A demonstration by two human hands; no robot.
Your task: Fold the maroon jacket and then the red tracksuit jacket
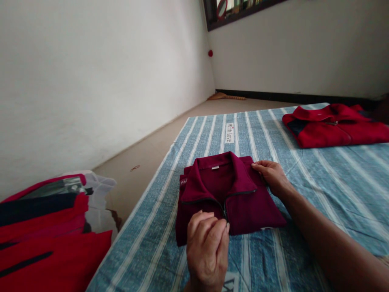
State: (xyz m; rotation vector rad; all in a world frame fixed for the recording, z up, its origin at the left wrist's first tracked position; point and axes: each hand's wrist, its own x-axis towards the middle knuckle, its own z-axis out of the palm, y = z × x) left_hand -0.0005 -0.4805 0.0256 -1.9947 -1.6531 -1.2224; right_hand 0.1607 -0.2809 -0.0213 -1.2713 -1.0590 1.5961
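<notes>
In the head view, the folded maroon jacket (pixel 255 213) lies near the middle of the blue striped cloth (pixel 261 140). The right hand (pixel 273 176) pinches its far right edge; the left hand (pixel 207 248) curls at the zip (pixel 224 212), grip unclear. Uneven pulling could skew the collar (pixel 199 182) or loosen the fold.
</notes>
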